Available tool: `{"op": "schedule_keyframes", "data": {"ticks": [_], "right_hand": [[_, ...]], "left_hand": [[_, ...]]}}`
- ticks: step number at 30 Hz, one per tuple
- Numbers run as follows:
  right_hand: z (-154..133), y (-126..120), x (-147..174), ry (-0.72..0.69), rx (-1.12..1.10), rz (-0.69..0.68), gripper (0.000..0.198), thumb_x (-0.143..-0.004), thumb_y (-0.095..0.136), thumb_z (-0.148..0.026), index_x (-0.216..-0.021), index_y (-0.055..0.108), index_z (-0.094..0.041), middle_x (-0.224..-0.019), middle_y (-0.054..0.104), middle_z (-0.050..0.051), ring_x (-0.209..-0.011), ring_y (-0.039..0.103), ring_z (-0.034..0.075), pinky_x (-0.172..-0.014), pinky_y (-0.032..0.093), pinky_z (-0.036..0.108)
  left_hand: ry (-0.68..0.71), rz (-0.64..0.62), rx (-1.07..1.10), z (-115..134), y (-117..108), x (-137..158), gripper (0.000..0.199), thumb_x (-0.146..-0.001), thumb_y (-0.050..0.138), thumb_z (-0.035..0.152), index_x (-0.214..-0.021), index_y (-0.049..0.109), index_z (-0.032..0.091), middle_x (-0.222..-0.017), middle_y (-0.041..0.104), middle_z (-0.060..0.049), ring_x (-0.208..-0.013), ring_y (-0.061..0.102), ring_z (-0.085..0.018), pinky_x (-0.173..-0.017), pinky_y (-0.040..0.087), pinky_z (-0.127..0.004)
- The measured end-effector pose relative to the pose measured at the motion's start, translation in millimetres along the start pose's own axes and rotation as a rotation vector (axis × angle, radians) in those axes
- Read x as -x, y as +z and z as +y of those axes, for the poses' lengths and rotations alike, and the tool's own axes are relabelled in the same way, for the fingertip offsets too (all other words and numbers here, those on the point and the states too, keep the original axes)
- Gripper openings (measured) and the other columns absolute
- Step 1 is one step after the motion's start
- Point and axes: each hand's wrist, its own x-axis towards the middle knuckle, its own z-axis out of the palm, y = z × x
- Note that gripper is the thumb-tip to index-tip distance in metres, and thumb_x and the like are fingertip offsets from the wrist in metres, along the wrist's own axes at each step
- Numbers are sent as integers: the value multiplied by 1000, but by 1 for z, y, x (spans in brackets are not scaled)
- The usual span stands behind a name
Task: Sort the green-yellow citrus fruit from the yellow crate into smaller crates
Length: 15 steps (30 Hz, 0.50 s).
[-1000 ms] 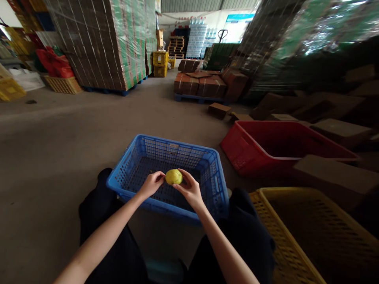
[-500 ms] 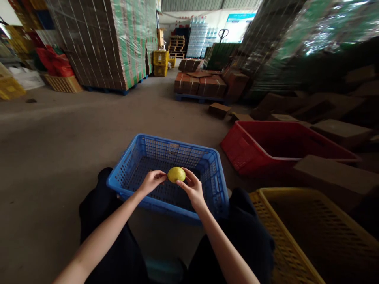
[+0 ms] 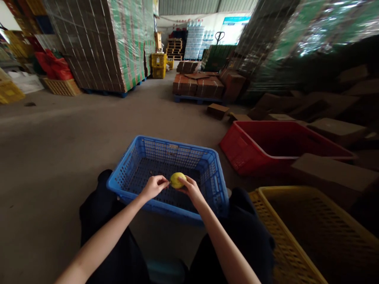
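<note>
Above the blue plastic crate (image 3: 220,181) I hold a yellow lemon (image 3: 177,180) in my right hand (image 3: 191,187). The thumb lies across the lemon's upper right side, with the fingers under and behind it. My left hand (image 3: 154,187) is closed in a pinch at the lemon's left end. Something small and dark shows at those fingertips, too small to name. The crate stands on the floor between my knees, its slotted bottom partly hidden by my hands and forearms.
A red bin (image 3: 245,156) stands right of the crate, and a yellow slotted crate (image 3: 262,193) is nearer on the right. Cardboard boxes (image 3: 328,169) lie beyond and between them. Further off are wrapped pallet stacks (image 3: 130,47) and a low pallet of cartons (image 3: 198,86).
The lemon has turned in my right hand, and my right thumb has moved up over it. Both hands have shifted slightly. My left fingertips stay pinched at its left end.
</note>
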Motion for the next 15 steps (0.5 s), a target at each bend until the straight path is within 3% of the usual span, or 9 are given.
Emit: {"op": "schedule_keyframes", "data": {"ticks": [9,15], "right_hand": [[12,-5,-9,67,209,83,41,-77,63,-51,-87,69,-12,-65,67,5,-50,60,15,-44,49,24],[13,-3,-9,52,248,108,43,-78,61,-53,-85,68,-11,-63,65,4,-46,57,13,-42,48,24]], "left_hand": [[17,-133,44,3,6,5,23,-77,63,37,-72,63,15,-66,65,-2,-61,59,-14,-62,46,-26],[40,-141,11,4,5,4,24,-80,60,38,-73,63,15,-68,66,-3,-62,58,-14,-63,46,-25]]}}
